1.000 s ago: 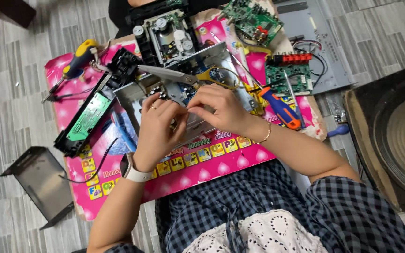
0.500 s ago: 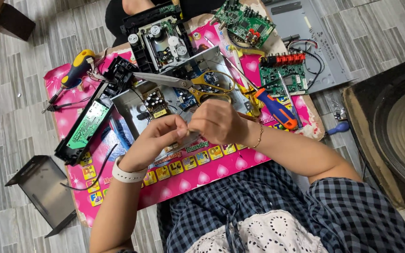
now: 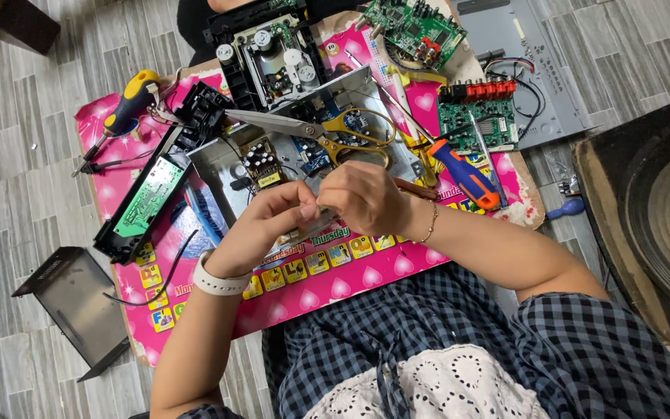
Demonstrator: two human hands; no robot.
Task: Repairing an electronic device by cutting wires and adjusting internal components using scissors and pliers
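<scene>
Fingers (image 3: 304,211) of left hand (image 3: 269,225) and right hand (image 3: 362,198) pressing together, pinching a small part too hidden to identify, hovering over open metal chassis (image 3: 226,167), yellow-handled scissors (image 3: 327,132) lying just beyond, orange-and-blue screwdriver (image 3: 463,174) resting beside right wrist, pink mat (image 3: 350,279) lying beneath.

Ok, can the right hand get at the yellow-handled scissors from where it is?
Probably yes. The yellow-handled scissors lie open-topped on the metal chassis just beyond the right hand, with nothing over them. But its fingers are pinched together with the left hand on something small.
</scene>
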